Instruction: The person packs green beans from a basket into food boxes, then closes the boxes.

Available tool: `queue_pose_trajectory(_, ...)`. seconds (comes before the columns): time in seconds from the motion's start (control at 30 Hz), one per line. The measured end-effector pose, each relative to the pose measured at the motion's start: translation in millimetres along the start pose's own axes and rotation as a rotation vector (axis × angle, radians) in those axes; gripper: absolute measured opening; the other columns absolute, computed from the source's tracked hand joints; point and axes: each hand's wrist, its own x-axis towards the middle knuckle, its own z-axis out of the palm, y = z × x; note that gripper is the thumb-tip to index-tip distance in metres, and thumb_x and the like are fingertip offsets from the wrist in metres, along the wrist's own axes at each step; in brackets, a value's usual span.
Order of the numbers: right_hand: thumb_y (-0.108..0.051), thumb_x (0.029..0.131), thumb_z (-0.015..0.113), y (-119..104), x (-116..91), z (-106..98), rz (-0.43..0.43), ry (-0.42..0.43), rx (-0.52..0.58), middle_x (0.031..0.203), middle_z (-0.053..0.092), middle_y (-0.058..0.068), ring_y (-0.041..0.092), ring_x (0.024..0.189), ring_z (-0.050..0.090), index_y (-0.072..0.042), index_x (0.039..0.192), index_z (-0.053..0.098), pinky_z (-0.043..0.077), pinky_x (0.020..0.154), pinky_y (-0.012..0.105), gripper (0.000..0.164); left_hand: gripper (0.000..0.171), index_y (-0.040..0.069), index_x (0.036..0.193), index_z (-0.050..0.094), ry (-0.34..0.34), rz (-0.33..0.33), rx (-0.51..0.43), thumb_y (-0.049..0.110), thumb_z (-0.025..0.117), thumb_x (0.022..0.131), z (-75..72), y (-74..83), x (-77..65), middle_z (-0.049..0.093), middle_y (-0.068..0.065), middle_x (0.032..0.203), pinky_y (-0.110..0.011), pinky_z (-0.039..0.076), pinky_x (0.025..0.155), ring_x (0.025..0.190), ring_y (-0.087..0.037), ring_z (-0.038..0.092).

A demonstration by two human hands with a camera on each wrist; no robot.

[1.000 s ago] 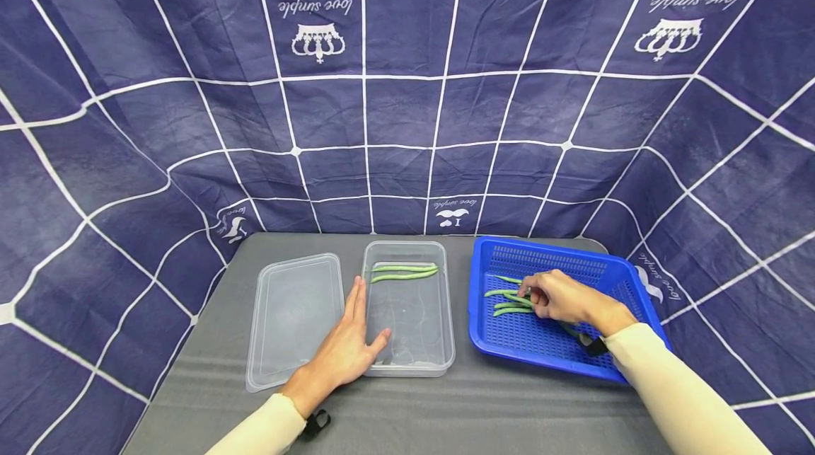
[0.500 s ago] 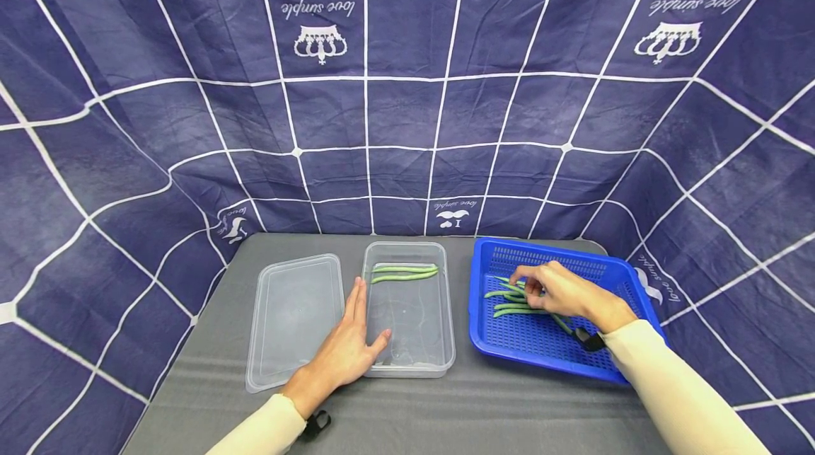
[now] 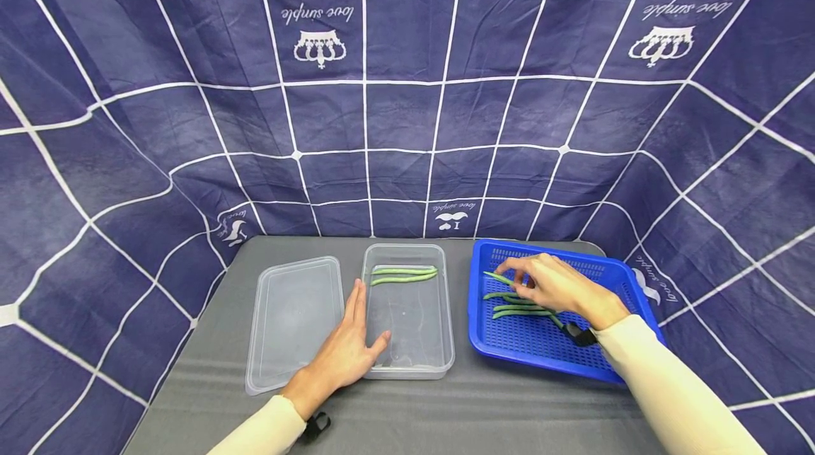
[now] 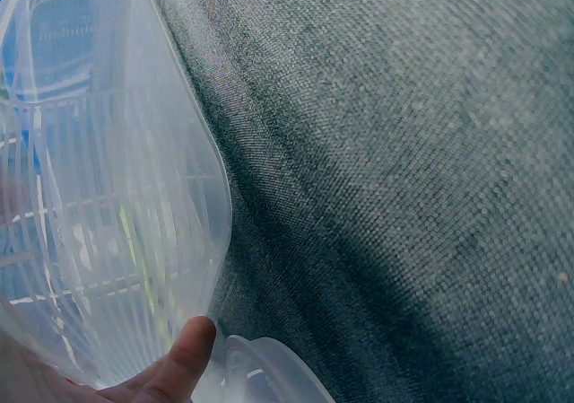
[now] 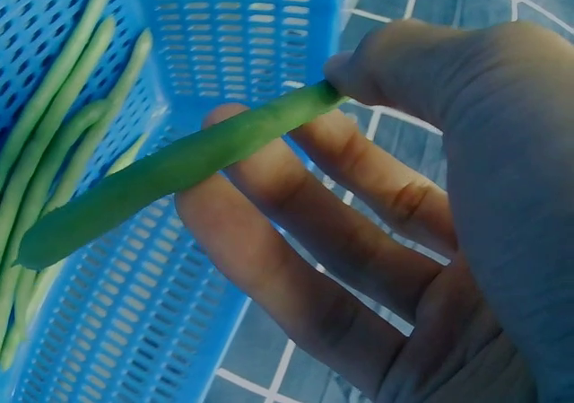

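Green and slender, a single fresh bean pod [image 5: 179, 161] is pinched between the thumb and fingers of the right hand [image 3: 554, 286], over the blue slotted plastic basket [image 3: 518, 342]. The left hand [image 3: 347, 349] has its fingers straight and close together along the left wall of a clear rectangular plastic container [image 3: 407, 331], thumb spread away over the rim.

The right wrist view shows the pod's length, partly covered by the hand in the head view, and more green beans [image 5: 45, 143] lying in the basket. The left wrist view shows a green streak, blurred through the container's wall; from above, two green beans [image 3: 404, 277] lie inside, near the far end. A clear flat lid [image 3: 296, 320] lies left of the container.

Grey cloth [image 3: 395, 412] covers the table; navy fabric [image 3: 407, 115] with white grid lines hangs behind and at both sides.
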Motion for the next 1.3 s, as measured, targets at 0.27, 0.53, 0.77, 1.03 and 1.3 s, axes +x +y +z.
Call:
queue_pose_trajectory(0.27,-0.007,0.105,0.082,-14,10,-6,-0.024,0.029,0.045,0.102,0.087,-0.005,0.002,0.084,0.074,-0.016,0.142,0.081,0.059,0.072,0.025,0.038,0.112,-0.006,0.184,0.011,-0.005,-0.004,-0.001,0.044,0.077,0.109,0.3,0.2,0.4,0.01,-0.027,0.195,-0.06,0.05,0.132,0.171,-0.05,0.045)
queue_pose_trajectory(0.53,-0.005,0.102,0.08,-31,20,-12,-0.037,0.019,0.088,0.101,0.085,-0.005,-0.002,0.077,0.069,-0.016,0.143,0.081,0.056,0.069,0.023,0.043,0.111,-0.007,0.184,0.011,0.0,0.002,0.001,0.043,0.077,0.109,0.6,0.4,0.3,0.011,-0.028,0.195,-0.059,0.05,0.132,0.171,-0.049,0.044)
queue_pose_trajectory(0.77,-0.009,0.102,0.082,-49,34,-13,-0.073,0.011,0.056,0.1,0.083,-0.012,-0.005,0.084,0.075,-0.017,0.144,0.081,0.062,0.079,0.027,0.042,0.111,-0.007,0.184,0.011,0.002,0.01,0.007,0.043,0.076,0.11,0.5,0.6,-0.4,0.012,-0.029,0.195,-0.059,0.05,0.131,0.17,-0.05,0.045)
queue_pose_trajectory(1.03,-0.014,0.104,0.086,-68,53,-12,-0.099,0.007,0.045,0.102,0.084,-0.018,-0.005,0.087,0.075,-0.02,0.139,0.083,0.059,0.076,0.025,0.036,0.11,-0.008,0.184,0.012,0.009,0.013,0.005,0.041,0.077,0.11,1.2,0.3,-1.0,0.012,-0.03,0.194,-0.06,0.049,0.132,0.172,-0.05,0.043)
queue_pose_trajectory(1.3,-0.017,0.104,0.086,-80,72,-3,-0.108,0.025,0.01,0.101,0.084,-0.02,-0.001,0.088,0.074,-0.025,0.13,0.086,0.06,0.076,0.027,0.028,0.111,-0.008,0.184,0.011,0.01,0.011,0.013,0.04,0.077,0.109,1.9,-0.3,-0.1,0.01,-0.028,0.195,-0.059,0.049,0.133,0.172,-0.049,0.043)
